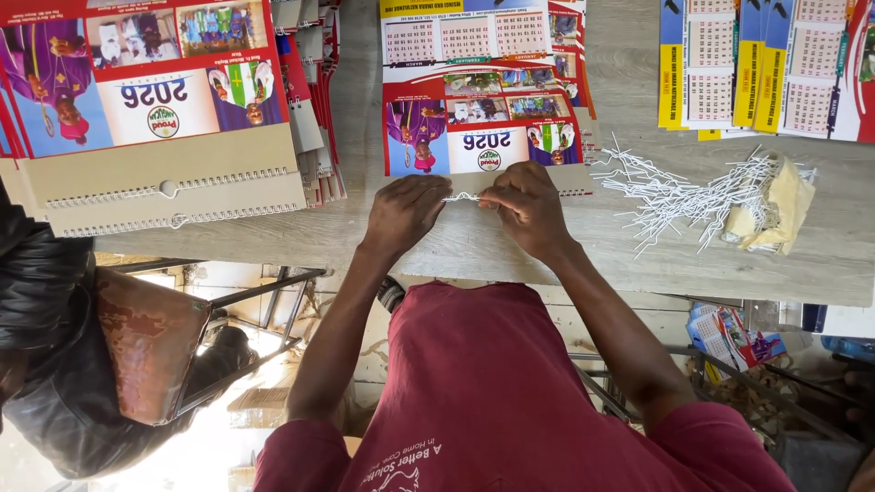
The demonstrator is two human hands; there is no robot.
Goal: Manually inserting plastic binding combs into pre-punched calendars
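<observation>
Both hands at the near edge of the grey, grainy wooden tabletop [510,246]. Left hand [406,212] and right hand [527,208] each pinch one end of a short white wire binding comb [462,197], thin, looped metal; fingers closed on it. Comb sits between the two hands, long axis running left-right, parallel to the tabletop edge. It lies along the bare cardboard edge of a red-bordered printed wall calendar [483,137], glossy paper, flat on the tabletop just beyond the knuckles. To the right, near the right hand but apart: loose heap of thin white wire hangers [693,196], tangled, partly over a crumpled yellow plastic bag [788,205]. To the left: stack of same calendars [155,100], wire-bound brown board edge facing the person. Far right corner: more calendar sheets with yellow and blue strips [766,64].
</observation>
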